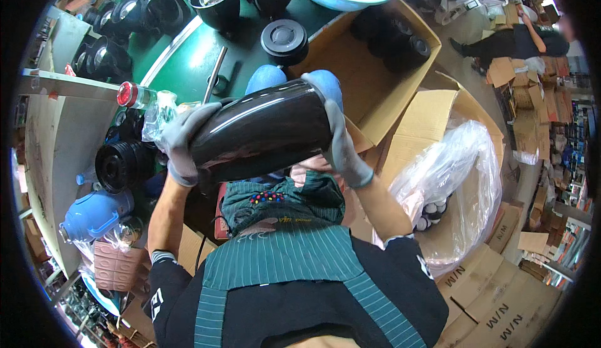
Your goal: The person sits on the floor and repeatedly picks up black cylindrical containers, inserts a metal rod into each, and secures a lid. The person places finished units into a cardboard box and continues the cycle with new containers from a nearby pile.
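Holding the glossy black shell (pixel 263 129) tilted over the knees (pixel 265 77) near the table (pixel 191 53), with fingers (pixel 335 122) of left hand (pixel 181 141) and right hand (pixel 342 144) gripping opposite ends. Squeeze evenly, probably slippery stuff.

At lower left, a blue jug (pixel 97 215) shows just above a pink basket (pixel 119 265) (its wall patterned); right of centre, clear plastic (pixel 471 154) lines an open carton (pixel 418 129); upper right, a co-worker (pixel 510 42) wears dark clothes.

We have a cylinder (pixel 263 132) between our left hand (pixel 186 140) and right hand (pixel 343 150), a table (pixel 194 52) ahead, a basin (pixel 370 1) at its far right, a plastic bag (pixel 471 154) in a carton (pixel 418 115) rightward, a jug (pixel 97 215) leftward.
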A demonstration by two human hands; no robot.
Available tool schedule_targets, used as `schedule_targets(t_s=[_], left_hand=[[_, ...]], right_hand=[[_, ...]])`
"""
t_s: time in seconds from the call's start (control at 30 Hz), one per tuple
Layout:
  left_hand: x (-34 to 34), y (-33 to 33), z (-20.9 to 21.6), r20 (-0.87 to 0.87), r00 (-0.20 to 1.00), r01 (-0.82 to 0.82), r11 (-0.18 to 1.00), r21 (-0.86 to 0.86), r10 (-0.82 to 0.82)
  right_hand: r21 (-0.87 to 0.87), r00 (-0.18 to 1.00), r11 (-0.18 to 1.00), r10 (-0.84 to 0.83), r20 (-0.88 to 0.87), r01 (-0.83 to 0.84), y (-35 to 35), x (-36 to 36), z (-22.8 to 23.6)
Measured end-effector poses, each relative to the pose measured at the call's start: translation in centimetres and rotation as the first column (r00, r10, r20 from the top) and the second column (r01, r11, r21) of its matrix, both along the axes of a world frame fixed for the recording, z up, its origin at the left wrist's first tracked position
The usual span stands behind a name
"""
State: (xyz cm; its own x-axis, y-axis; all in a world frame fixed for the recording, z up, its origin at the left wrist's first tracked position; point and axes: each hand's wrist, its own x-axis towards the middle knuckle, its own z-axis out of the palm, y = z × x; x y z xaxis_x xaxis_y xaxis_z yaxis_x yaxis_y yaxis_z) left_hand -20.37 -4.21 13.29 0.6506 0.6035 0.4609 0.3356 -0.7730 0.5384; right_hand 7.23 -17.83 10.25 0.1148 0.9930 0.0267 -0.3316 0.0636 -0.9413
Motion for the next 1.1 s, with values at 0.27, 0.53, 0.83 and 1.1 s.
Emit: schedule_targets(t_s=[0.27,0.53,0.83,1.1], left_hand=[[-5.1,0.5,-15.3,0.438,0.777,0.278,0.377,-0.883,0.452],[-2.2,0.1,-4.8,0.081,0.991,-0.029,0.745,-0.666,0.11],[1.6,-3.4,-4.1,-0.003,1.0,-0.03,0.983,-0.18,0.03],[-0.7,-1.1,-11.7,-0.217,0.969,0.117,0.993,-0.014,-0.118]], right_hand=[[0.408,0.748,0.906,-0.194,0.635,-0.112,0.6,0.2,1.4],[0.119,0.954,0.992,-0.071,0.291,0.037,-1.6,-1.9,0.0],[-0.439,0.978,0.884,-0.201,-0.047,0.161,-1.2,5.2,-7.3],[-0.027,0.517,0.949,0.195,0.834,-0.314,4.3,4.4,0.1]])
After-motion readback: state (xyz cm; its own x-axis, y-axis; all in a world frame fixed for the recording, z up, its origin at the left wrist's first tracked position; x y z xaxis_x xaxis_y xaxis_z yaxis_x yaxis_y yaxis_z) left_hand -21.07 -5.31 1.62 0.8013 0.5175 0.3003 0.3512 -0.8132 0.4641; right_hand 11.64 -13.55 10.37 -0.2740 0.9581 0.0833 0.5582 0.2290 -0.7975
